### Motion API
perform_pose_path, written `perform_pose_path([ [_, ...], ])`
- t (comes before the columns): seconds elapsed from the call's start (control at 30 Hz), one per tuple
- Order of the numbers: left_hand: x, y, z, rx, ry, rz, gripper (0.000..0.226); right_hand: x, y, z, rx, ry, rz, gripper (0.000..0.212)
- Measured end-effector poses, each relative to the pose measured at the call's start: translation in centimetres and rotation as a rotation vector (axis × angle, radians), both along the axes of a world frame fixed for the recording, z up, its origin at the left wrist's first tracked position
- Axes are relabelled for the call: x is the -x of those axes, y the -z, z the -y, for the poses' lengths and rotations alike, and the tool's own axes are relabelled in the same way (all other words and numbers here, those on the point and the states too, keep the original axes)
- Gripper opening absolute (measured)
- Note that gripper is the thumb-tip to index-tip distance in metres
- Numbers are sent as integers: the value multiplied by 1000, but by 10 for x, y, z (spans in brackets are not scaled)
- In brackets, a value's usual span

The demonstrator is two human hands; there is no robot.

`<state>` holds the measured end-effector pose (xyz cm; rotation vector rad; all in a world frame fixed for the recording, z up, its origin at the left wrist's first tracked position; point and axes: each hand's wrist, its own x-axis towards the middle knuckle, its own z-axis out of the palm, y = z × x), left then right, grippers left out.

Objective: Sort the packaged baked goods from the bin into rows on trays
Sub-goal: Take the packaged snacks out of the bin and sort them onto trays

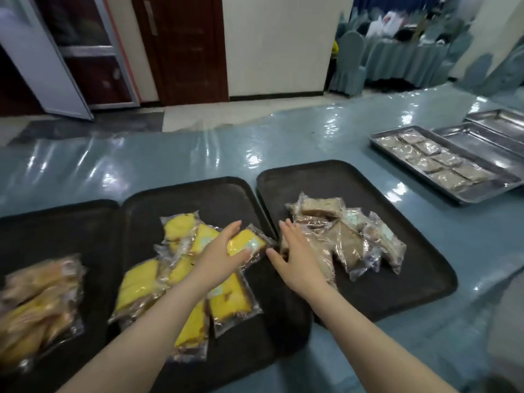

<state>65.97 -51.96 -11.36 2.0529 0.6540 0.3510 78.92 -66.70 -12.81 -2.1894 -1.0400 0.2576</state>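
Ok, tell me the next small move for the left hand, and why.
Probably set the yellow wrapped cake packet down in a row on the middle black tray. The left hand holds it in its grip above a loose pile of yellow packets; the metal tray's brown packets already lie in rows.

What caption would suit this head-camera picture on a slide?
Left hand holds a yellow cake pack over the middle black tray; right hand rests on brown packs.
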Motion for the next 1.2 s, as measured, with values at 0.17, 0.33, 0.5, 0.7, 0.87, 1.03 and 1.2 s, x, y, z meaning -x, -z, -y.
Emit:
perform_pose_path([
  [0.17,133,-28,-24,-57,-39,80,65,115,-22,-41,-72,-90,-49,66],
  [0.33,273,-67,-60,-98,-141,173,59,243,-56,-94,-187,-199,-67,55],
  [0.5,371,-102,-91,-46,-272,290,58,334,-93,-147,-226,-335,-56,49],
  [0.7,451,-128,-139,-64,-355,383,56,403,-116,-214,-279,-463,-168,42],
  [0.87,498,-140,-194,-87,-456,408,54,442,-119,-278,-305,-540,-188,38],
  [1.03,555,-139,-249,-187,-559,317,53,486,-131,-346,-382,-631,-255,32],
  [1.2,620,-140,-295,-204,-618,258,46,537,-146,-398,-337,-720,-279,27],
])
